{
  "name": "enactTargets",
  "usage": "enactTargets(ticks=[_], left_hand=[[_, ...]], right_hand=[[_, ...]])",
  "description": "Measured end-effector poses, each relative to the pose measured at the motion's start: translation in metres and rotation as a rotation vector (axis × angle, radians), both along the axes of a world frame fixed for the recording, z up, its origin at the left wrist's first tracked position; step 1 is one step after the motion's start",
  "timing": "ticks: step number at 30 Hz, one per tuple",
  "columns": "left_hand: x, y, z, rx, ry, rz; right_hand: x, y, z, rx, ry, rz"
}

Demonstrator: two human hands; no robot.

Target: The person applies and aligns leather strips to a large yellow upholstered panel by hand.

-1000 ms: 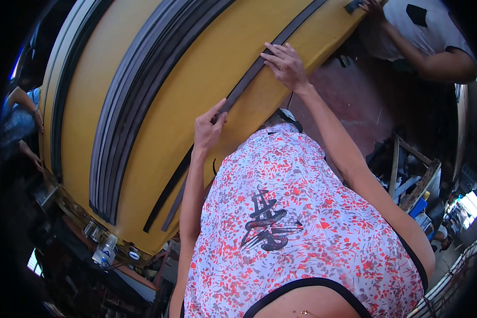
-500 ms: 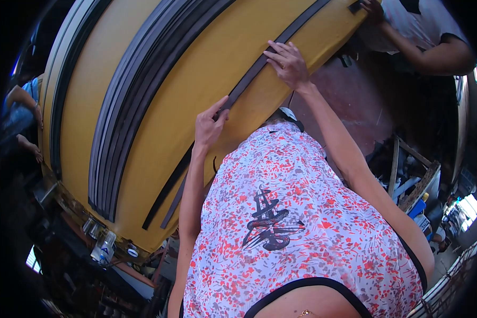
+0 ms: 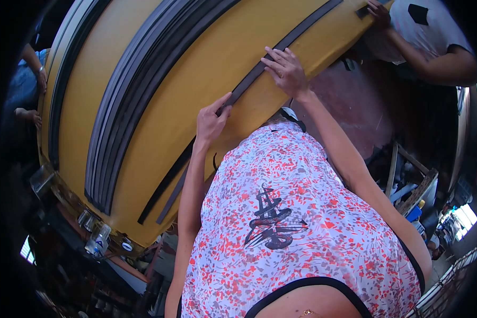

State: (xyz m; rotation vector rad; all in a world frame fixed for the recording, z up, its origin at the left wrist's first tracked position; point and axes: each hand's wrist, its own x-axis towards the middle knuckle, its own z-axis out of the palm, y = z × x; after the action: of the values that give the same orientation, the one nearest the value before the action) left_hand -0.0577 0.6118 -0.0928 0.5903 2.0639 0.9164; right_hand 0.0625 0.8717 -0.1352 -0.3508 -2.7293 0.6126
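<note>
A long dark grey strip (image 3: 248, 79) runs diagonally over the yellow tabletop (image 3: 206, 69) near its edge in front of me. My left hand (image 3: 212, 121) grips the near part of this strip between thumb and index finger. Farther along it, my right hand (image 3: 288, 75) rests on top with fingers stretched and spread. A black strip (image 3: 161, 188) and a thinner grey strip (image 3: 174, 195) lie beside my left forearm, partly hidden by it.
A bundle of long dark strips (image 3: 127, 100) lies left of my hands, with black strips (image 3: 63, 90) beyond. One person's hand (image 3: 379, 15) touches the table at upper right; another person's hands (image 3: 41, 79) are at its left edge. Clear containers (image 3: 98, 241) stand lower left.
The view has shifted slightly. My hands stay on the strip, with the right fingers a little lower in view. The person at left has moved their hands slightly along the edge.
</note>
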Motion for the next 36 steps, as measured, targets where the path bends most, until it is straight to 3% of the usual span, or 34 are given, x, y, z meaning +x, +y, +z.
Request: enactTargets(ticks=[20,36], left_hand=[[-0.003,0.001,-0.004,-0.005,-0.04,0.033],[-0.003,-0.002,-0.01,0.081,0.038,-0.007]], right_hand=[[0.007,-0.027,0.0,-0.003,-0.054,0.07],[0.008,-0.074,0.009,0.029,-0.136,0.353]])
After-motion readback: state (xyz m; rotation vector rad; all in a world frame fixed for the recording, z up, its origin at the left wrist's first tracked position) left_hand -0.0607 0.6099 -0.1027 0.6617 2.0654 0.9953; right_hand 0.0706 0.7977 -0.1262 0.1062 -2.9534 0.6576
